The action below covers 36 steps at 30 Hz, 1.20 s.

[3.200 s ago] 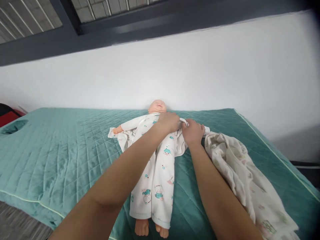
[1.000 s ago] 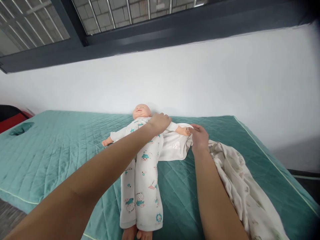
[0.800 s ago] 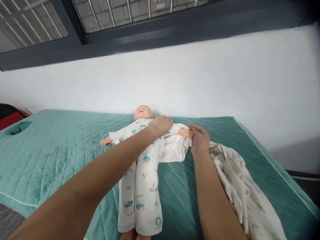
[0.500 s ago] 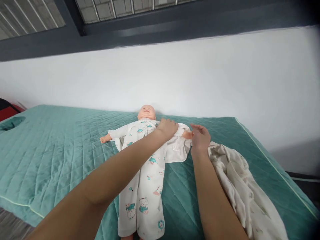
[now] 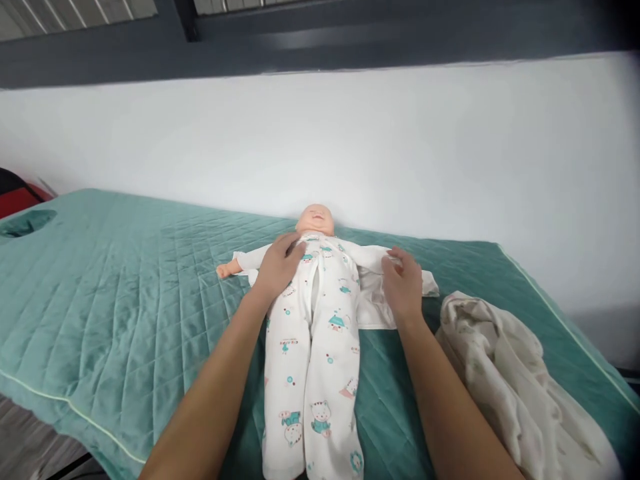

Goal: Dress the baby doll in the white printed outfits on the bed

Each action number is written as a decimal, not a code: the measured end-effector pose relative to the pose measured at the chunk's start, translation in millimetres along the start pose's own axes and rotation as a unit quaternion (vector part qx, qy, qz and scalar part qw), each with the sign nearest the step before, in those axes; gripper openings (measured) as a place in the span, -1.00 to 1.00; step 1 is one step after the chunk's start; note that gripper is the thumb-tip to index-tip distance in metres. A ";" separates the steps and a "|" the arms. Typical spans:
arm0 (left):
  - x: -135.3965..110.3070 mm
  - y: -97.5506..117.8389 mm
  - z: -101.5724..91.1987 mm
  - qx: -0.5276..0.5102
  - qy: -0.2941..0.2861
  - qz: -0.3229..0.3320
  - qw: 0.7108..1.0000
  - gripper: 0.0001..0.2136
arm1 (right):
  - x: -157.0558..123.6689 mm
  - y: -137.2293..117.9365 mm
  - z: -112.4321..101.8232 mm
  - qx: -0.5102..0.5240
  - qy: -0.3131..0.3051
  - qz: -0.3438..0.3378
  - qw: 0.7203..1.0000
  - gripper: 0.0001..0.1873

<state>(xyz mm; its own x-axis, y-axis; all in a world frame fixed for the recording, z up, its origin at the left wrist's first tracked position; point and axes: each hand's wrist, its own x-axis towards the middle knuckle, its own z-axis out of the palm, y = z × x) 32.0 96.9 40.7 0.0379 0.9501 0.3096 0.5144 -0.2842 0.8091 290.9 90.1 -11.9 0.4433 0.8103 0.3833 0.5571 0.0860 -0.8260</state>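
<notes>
A baby doll (image 5: 316, 220) lies on its back, dressed in white printed trousers (image 5: 333, 347) pulled high up the body and a white long-sleeved top (image 5: 367, 255). My left hand (image 5: 281, 265) rests at the doll's chest, on the left side of the picture, with thumb and fingers apart. At the end of the outstretched sleeve, my right hand (image 5: 404, 280) has its fingers curled round the cuff and covers the doll's hand there. A loose white cloth panel (image 5: 376, 303) spreads beneath that arm. The doll's other hand (image 5: 229, 269) pokes out of its sleeve.
A green quilted cover (image 5: 150, 320) lies under the doll, with a face-hole (image 5: 27, 223) at far left. A crumpled cream cloth (image 5: 515, 373) lies right of my right forearm. Behind stands a white wall (image 5: 400, 147) below a dark window frame (image 5: 320, 50).
My left hand has moved from the doll's right-hand shoulder to the left side of its chest. My right hand has closed over the sleeve end, hiding the doll's hand. The view has shifted slightly.
</notes>
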 end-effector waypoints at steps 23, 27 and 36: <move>-15.3 -20.3 12.8 -0.018 0.056 0.264 0.963 -0.70 | -33.2 -67.8 17.4 -0.036 -0.248 -0.260 0.933 -0.48; -18.1 -18.8 12.6 -0.003 0.066 0.272 0.960 -0.64 | -36.1 -68.3 15.9 -0.056 -0.222 -0.281 0.932 -0.54; -16.7 -26.6 13.6 0.023 0.059 0.259 0.964 -0.61 | -62.3 -67.6 0.3 -0.122 -0.155 -0.324 0.925 -0.64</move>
<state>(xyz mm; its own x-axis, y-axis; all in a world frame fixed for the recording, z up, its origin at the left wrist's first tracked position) 29.3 90.4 7.2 0.2038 0.6604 0.7227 0.4905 -0.7077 0.5084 225.4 34.0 20.0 -0.2420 0.7646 0.5973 0.7933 0.5104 -0.3319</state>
